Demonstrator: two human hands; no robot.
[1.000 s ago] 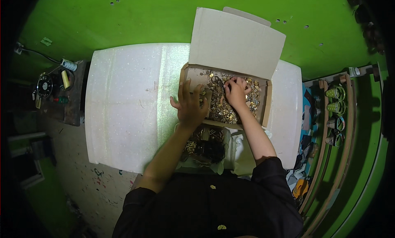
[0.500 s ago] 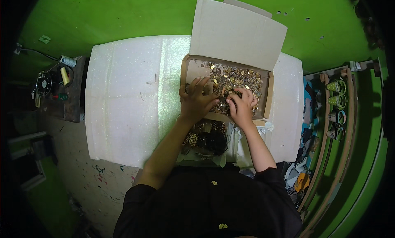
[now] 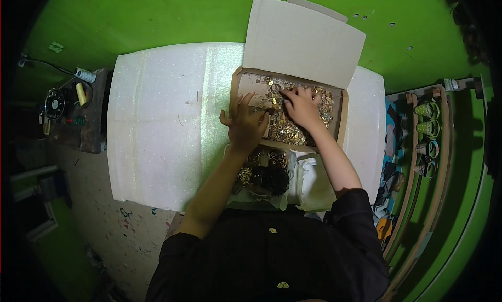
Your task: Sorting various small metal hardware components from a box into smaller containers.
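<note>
Head view: a dark clump point(image 3: 274, 181) sits lower centre; beyond it, mid-frame, the left hand point(image 3: 243, 127) fans some fingers over the open box point(image 3: 342, 114), the right hand point(image 3: 304, 108) curls into its trinkets point(image 3: 287, 135). I can't tell if either grips anything. Green wall point(image 3: 178, 17) rises behind, up top.

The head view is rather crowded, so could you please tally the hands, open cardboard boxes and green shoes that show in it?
Left hand and right hand: 2
Open cardboard box: 1
Green shoes: 2
Total: 5
Small pieces in the box: too many to count, left out.
</note>
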